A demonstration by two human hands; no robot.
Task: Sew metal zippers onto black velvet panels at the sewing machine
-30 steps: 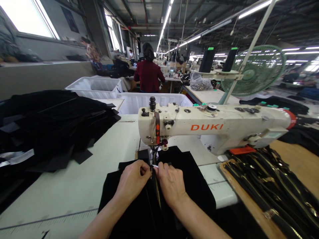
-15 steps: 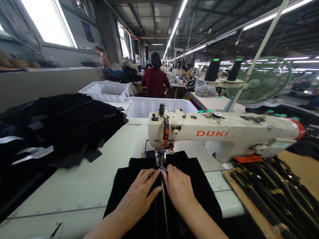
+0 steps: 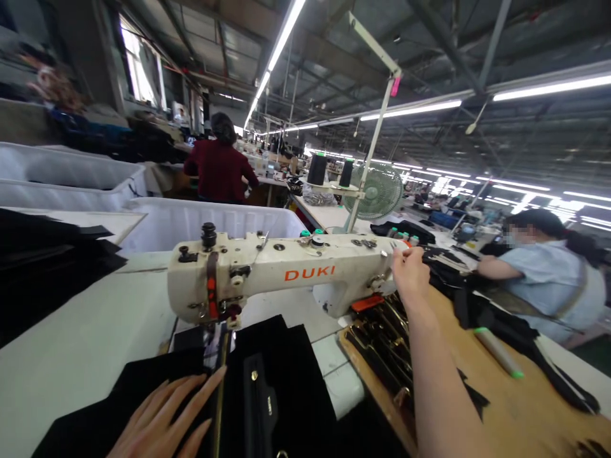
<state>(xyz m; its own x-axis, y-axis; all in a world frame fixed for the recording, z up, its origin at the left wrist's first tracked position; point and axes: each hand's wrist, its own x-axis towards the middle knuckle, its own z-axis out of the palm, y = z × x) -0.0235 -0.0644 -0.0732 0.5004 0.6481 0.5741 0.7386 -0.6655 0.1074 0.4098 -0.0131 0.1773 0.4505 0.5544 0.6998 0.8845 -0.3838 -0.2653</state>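
My left hand point(image 3: 167, 416) lies on black fabric point(image 3: 291, 381), fingers stretched out. Its index fingertip reaches the gold-toothed zipper point(image 3: 221, 388), which runs up under the presser foot of the sewing machine point(image 3: 267, 273). On the fabric to the right sits a black strip point(image 3: 258, 404) with small gold fittings. My right hand point(image 3: 409, 270) is raised at the right end of the machine, thumb and fingers closed together. A small shiny tip shows by those fingers; what they hold, if anything, I cannot make out.
Black zippers with gold teeth fill a cardboard tray point(image 3: 356, 356) on the right. A green-ended thread tube point(image 3: 499, 353) lies on the brown board. Black pieces point(image 3: 48, 273) are piled at left. White bins point(image 3: 214, 213) stand behind the machine. A co-worker point(image 3: 544, 267) sits at right.
My right hand has left the fabric by the needle and risen to the machine's right end. My left hand has flattened onto the fabric. The view has turned right.
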